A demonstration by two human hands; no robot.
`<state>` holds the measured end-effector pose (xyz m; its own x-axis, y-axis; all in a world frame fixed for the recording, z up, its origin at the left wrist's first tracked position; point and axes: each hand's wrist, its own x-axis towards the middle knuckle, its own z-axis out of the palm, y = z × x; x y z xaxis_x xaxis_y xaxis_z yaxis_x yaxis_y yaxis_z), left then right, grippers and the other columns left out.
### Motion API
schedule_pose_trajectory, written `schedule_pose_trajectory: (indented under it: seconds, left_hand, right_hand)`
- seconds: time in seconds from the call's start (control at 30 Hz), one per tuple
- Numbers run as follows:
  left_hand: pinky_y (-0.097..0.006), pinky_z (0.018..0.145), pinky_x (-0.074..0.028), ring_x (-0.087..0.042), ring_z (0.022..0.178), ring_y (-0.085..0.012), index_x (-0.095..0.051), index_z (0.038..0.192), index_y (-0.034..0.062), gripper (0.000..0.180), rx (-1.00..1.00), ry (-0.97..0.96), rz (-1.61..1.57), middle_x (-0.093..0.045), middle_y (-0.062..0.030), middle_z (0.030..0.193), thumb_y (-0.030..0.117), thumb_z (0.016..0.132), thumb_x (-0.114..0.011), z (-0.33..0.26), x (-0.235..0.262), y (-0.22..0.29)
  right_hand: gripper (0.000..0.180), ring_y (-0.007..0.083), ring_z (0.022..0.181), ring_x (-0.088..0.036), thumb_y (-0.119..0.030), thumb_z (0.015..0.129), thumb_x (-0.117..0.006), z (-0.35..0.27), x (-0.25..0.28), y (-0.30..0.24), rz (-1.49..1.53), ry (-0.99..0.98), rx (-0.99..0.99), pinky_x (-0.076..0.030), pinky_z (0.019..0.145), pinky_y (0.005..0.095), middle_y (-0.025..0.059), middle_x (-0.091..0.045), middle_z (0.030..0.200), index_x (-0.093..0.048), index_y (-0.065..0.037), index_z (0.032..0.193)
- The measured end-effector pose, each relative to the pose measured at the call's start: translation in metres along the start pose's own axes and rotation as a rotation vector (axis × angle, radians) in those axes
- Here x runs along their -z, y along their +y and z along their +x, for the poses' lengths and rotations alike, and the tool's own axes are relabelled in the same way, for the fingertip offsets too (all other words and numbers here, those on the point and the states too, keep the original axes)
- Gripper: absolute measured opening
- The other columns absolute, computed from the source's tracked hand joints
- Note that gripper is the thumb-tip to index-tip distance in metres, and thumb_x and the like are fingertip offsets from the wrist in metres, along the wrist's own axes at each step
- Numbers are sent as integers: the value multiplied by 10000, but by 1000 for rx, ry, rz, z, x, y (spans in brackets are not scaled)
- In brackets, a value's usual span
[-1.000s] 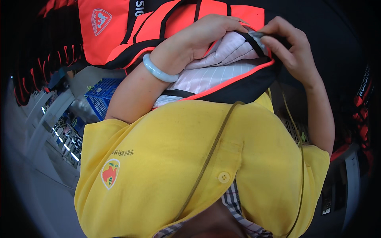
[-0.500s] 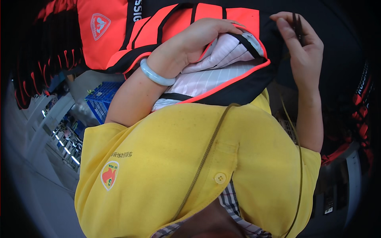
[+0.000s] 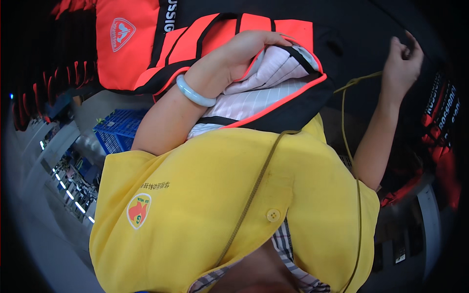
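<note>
An orange and black bag (image 3: 293,33) lies in front of my chest, its orange-edged opening showing a pale striped lining (image 3: 273,97). My left hand (image 3: 251,51), a pale bangle on its wrist, grips the edge of that opening. Part of its fingers is tucked under the fabric. My right hand (image 3: 403,63) is raised to the right, apart from the bag, with its fingers curled in. An olive cord (image 3: 345,117) runs from around my neck to this hand. The dark thread snips seen in it earlier are now hidden by the fingers and the dark background.
More orange and black bags hang or stack at the left (image 3: 53,73) and right (image 3: 442,127). Another orange bag panel (image 3: 117,58) lies beyond my left arm. A blue plastic crate (image 3: 115,129) stands below at the left. Black fabric (image 3: 361,39) spreads behind my right hand.
My right hand has moved right and away from the bag, drawing the cord out with it. The snips have gone from sight. My left hand keeps its grip on the opening, slightly shifted.
</note>
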<state>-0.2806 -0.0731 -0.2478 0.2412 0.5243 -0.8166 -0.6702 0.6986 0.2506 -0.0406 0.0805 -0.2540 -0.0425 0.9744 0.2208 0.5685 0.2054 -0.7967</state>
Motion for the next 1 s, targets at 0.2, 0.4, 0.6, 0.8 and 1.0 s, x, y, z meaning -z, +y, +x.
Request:
schedule_pose_trajectory:
  seconds: [0.2, 0.4, 0.6, 0.8, 1.0]
  left_hand:
    - [-315, 837, -558, -676, 955, -248, -628, 1081, -43, 251, -66, 8, 66, -661, -198, 1075, 117, 905, -548, -8, 1, 0]
    - [-277, 724, -555, -662, 826, -178, -657, 945, -26, 175, -75, -258, -24, -672, -128, 926, 95, 890, -544, 2, 24, -8]
    - [-246, 722, -525, -645, 801, -132, -659, 902, 15, 132, -329, -143, 72, -667, -75, 891, 114, 880, -576, -24, 15, -16]
    - [-275, 790, -508, -631, 890, -162, -681, 918, 20, 134, -206, -195, 82, -670, -98, 934, 126, 846, -641, -10, 30, -14]
    - [-223, 898, -420, -594, 987, -127, -630, 1046, 24, 232, -316, -308, 270, -655, -73, 1003, 174, 869, -645, -31, 20, -12]
  right_hand:
    - [119, 18, 711, -498, -69, 856, -690, -61, -12, -69, 338, -547, 58, -378, 639, 176, -48, -636, 842, -696, -35, 969]
    - [189, 257, 754, -589, -167, 752, -748, -90, -31, -115, 152, -783, 462, -465, 683, 318, 58, -612, 826, -695, -63, 900]
    - [182, 248, 695, -581, -217, 722, -756, -123, -48, -142, -324, -707, 624, -433, 710, 335, 55, -635, 860, -682, -85, 821]
    - [152, 264, 757, -621, -134, 878, -625, -106, -38, -133, 35, -502, 298, -492, 704, 346, 148, -611, 831, -612, 6, 938]
    - [119, 2, 558, -394, -122, 923, -598, -81, 43, -42, 381, 28, -295, -268, 504, 173, -59, -480, 686, -609, -53, 826]
